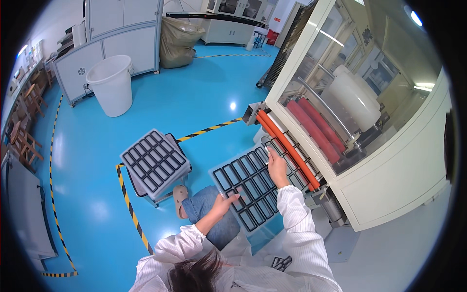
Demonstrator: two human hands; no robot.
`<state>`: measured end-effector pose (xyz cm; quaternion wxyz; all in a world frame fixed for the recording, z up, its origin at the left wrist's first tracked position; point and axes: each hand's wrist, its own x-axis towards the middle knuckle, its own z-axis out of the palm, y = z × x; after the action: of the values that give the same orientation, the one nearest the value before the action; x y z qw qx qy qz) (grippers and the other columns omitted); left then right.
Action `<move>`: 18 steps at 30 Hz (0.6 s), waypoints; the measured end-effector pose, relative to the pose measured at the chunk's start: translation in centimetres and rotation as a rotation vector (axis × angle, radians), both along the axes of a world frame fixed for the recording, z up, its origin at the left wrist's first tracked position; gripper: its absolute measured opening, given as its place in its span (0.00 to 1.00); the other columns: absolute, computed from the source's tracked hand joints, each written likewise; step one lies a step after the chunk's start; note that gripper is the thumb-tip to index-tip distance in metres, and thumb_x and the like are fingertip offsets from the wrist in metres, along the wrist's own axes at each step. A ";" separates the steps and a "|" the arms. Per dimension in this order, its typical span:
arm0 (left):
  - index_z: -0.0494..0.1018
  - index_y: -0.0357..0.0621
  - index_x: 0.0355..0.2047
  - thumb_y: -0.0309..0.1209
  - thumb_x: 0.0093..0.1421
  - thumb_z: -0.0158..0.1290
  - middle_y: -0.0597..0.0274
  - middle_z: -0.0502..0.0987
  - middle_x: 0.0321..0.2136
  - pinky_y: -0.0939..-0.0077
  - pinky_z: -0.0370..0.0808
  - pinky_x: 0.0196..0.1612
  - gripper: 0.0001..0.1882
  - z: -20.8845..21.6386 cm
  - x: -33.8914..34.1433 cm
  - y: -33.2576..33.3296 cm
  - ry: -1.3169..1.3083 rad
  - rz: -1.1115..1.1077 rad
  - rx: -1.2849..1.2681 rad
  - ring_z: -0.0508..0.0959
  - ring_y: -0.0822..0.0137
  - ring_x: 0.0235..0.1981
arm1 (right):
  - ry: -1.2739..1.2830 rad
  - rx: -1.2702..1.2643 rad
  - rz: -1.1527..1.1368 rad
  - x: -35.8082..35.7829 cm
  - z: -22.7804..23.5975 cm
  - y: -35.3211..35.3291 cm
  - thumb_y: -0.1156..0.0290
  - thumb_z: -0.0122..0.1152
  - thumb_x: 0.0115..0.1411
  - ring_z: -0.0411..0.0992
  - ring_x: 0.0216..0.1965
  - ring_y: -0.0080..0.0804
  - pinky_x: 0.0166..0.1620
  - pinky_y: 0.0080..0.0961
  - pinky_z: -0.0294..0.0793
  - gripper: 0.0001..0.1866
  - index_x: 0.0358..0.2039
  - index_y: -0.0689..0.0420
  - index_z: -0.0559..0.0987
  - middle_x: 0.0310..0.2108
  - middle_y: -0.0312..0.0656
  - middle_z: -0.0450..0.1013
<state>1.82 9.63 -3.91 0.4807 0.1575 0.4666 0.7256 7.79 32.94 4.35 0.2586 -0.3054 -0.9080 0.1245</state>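
A translucent sheet with rows of black rectangular frames lies slanted over my lap and reaches toward the machine's orange roller. My left hand grips this sheet at its near left part, thumb on top. Across the far right part of the sheet, close to the roller, is my right hand, its fingers closed together. A small pale thing shows at its fingertips, too small to name. More of the same frames show on the film beside the roller, partly hidden by my right hand.
Left of my knee, a stack of similar framed sheets rests on a low stand. The cream machine with a windowed cover fills the right side. A white bin and a large bag stand farther back. Striped tape marks the blue floor.
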 end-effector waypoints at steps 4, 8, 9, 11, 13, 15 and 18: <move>0.72 0.38 0.48 0.30 0.58 0.52 0.61 0.79 0.35 0.77 0.69 0.41 0.17 0.5 -0.2 -1.1 -0.009 -0.015 -0.016 0.74 0.73 0.35 | -0.003 0.044 0.010 -0.3 -0.9 -0.1 0.71 0.49 0.61 0.73 0.31 0.51 0.33 0.42 0.71 0.15 0.49 0.51 0.72 0.28 0.52 0.75; 0.72 0.37 0.49 0.30 0.58 0.52 0.58 0.79 0.36 0.77 0.70 0.41 0.18 1.0 -0.1 -2.0 -0.035 0.022 0.007 0.75 0.72 0.35 | 0.003 0.054 0.014 -0.7 -0.9 -0.8 0.72 0.49 0.60 0.73 0.30 0.51 0.33 0.42 0.72 0.16 0.49 0.51 0.72 0.29 0.51 0.75; 0.72 0.37 0.49 0.30 0.58 0.52 0.58 0.79 0.36 0.77 0.70 0.41 0.18 1.1 -0.1 -2.1 -0.035 0.022 0.006 0.75 0.72 0.35 | -0.025 0.033 0.005 -0.7 -1.0 -0.8 0.72 0.49 0.60 0.73 0.30 0.51 0.33 0.42 0.72 0.16 0.49 0.51 0.72 0.28 0.51 0.75; 0.71 0.37 0.49 0.28 0.58 0.51 0.58 0.79 0.36 0.77 0.71 0.41 0.18 1.2 -0.3 -2.7 -0.005 0.005 -0.005 0.76 0.71 0.36 | -0.054 0.007 -0.002 -0.8 -0.9 -1.2 0.72 0.49 0.60 0.73 0.30 0.51 0.33 0.42 0.72 0.16 0.49 0.51 0.72 0.28 0.51 0.75; 0.71 0.36 0.48 0.28 0.58 0.51 0.58 0.79 0.36 0.77 0.72 0.40 0.17 1.4 -0.4 -3.3 -0.018 0.011 -0.017 0.76 0.71 0.36 | -0.073 0.033 -0.002 -1.1 -0.8 -1.7 0.72 0.50 0.59 0.73 0.30 0.51 0.33 0.42 0.72 0.16 0.49 0.52 0.73 0.27 0.51 0.75; 0.71 0.36 0.48 0.27 0.58 0.51 0.58 0.79 0.36 0.77 0.72 0.40 0.17 2.0 -0.5 -3.7 -0.031 0.017 -0.028 0.77 0.70 0.37 | -0.094 0.037 -0.005 -1.4 -0.7 -2.0 0.73 0.50 0.58 0.74 0.29 0.50 0.32 0.42 0.72 0.17 0.48 0.52 0.74 0.26 0.50 0.75; 0.70 0.33 0.48 0.27 0.58 0.50 0.55 0.79 0.35 0.75 0.73 0.40 0.17 3.3 -0.5 -4.0 -0.033 0.027 0.003 0.77 0.68 0.36 | -0.210 0.136 0.015 -1.7 -1.0 -2.0 0.74 0.52 0.56 0.74 0.25 0.47 0.31 0.42 0.73 0.18 0.48 0.51 0.75 0.22 0.48 0.75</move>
<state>1.33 5.60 -0.60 0.4782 0.1400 0.4596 0.7351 6.13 30.96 3.39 0.1812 -0.2916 -0.9387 0.0319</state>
